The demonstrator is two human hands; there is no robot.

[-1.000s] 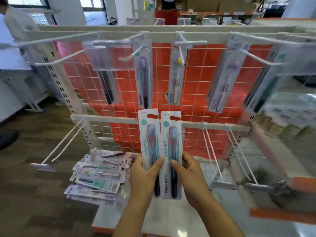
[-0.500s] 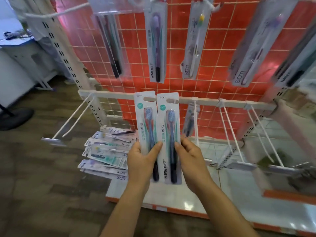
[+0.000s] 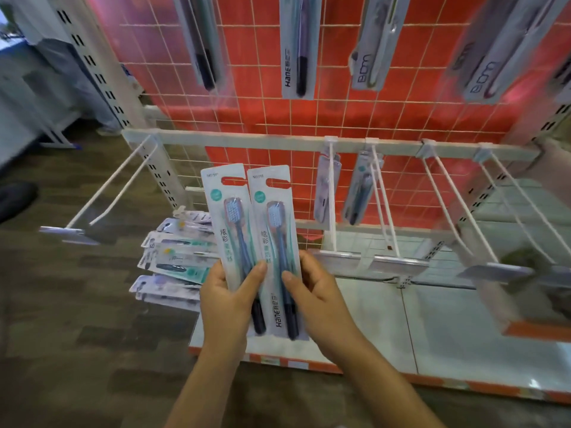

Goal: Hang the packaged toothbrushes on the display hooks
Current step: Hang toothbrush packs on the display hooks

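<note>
Grip looks sound: left hand (image 3: pixel 227 299) clamps the left pack (image 3: pixel 230 223), right hand (image 3: pixel 323 299) the right pack (image 3: pixel 278 242); square each slot to a hook (image 3: pixel 333 217) tip before sliding.

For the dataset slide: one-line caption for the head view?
Left hand and right hand hold two packaged toothbrushes side by side in front of the lower display hooks.
</note>
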